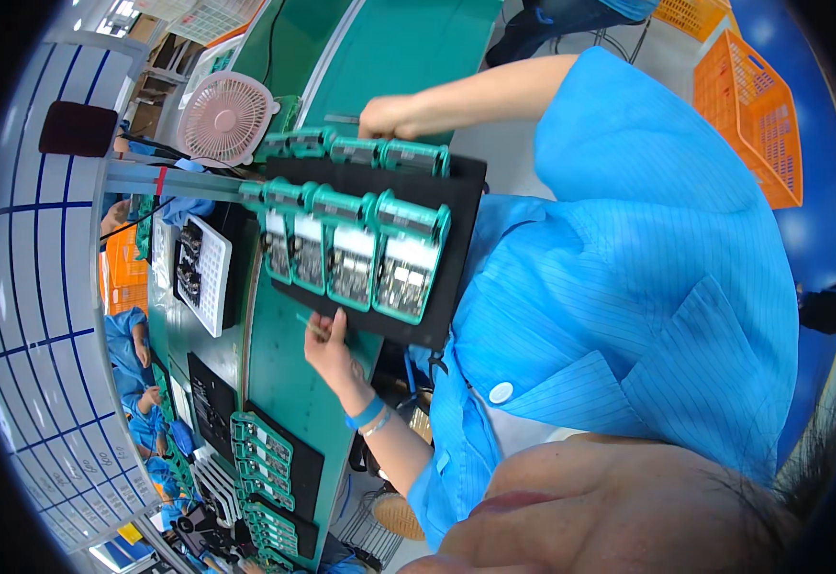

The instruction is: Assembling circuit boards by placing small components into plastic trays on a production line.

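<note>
A black board (458, 277) lies in front of my torso, bearing rows of green-framed circuit boards (406, 268) with silvery components. My left hand (332, 352), below a blue wrist strap, is at the board's lower edge. Its thumb and fingers pinch a thin, pale green strip (309, 323), too small to name surely. Beyond the opposite edge of the board, my right hand (389, 117) has its fingers curled. A thin grey rod-like tool (343, 119) sticks out from those fingers; its exact kind is unclear.
A pink round fan (227, 119) stands beyond the board. On the green bench (274, 330) are a white tray (211, 277) with black parts and more circuit boards (263, 461). Orange crates (748, 115) stand on the floor. Other people (131, 359) sit along the bench.
</note>
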The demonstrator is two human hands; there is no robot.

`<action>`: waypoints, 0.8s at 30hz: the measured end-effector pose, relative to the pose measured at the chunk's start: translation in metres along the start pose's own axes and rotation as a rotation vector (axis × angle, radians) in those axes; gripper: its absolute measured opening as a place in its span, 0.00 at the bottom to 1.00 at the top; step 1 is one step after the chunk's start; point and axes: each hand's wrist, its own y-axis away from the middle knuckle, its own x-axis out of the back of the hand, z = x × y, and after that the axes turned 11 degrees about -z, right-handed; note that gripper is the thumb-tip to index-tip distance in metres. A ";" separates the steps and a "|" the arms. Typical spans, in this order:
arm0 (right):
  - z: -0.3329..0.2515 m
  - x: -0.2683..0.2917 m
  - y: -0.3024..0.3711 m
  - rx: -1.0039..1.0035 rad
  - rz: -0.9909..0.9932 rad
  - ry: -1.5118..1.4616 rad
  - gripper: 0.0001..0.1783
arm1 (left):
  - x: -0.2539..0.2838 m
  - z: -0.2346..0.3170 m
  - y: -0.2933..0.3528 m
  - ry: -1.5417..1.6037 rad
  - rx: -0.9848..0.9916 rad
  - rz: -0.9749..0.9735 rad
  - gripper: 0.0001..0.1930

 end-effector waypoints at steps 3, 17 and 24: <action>-0.016 0.067 -0.002 0.111 -0.042 0.415 0.11 | -0.054 0.015 -0.019 0.051 -0.003 -0.076 0.33; -0.115 0.330 0.010 0.084 0.578 1.009 0.17 | -0.304 0.070 -0.174 0.297 -0.089 -0.576 0.34; -0.137 0.428 0.014 0.116 0.788 0.993 0.19 | -0.345 0.087 -0.200 0.284 -0.103 -0.695 0.32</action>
